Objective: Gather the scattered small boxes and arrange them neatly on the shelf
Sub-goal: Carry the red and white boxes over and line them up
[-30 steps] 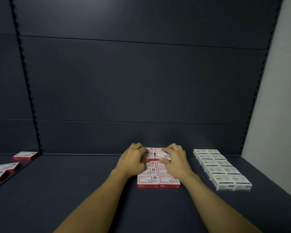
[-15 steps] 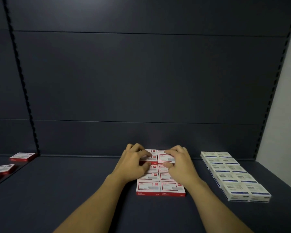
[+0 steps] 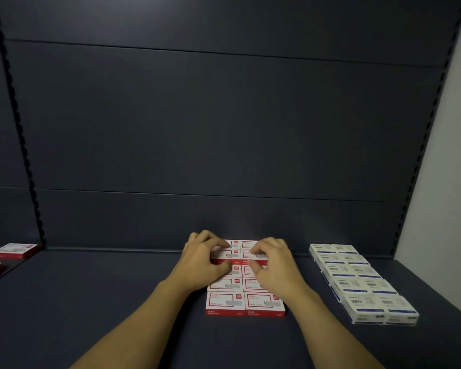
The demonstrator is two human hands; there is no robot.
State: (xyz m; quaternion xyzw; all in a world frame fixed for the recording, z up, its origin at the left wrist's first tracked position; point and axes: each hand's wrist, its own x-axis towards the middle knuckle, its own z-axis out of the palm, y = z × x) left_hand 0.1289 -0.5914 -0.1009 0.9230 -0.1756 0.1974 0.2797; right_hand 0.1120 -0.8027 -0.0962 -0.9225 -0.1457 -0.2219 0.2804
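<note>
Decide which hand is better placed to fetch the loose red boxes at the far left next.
Left. The left hand is nearer the loose red boxes; the right hand would have to cross over. Both now hold boxes on the red stack.

a: open dark flat shelf surface (image 3: 123,294) runs left of the two-column block of red-and-white small boxes (image 3: 245,303).
b: right side?
a: narrow bare lane, then the two-column block of white-and-blue small boxes (image 3: 357,283). dark panelled back wall (image 3: 224,145) closes the rear.
</note>
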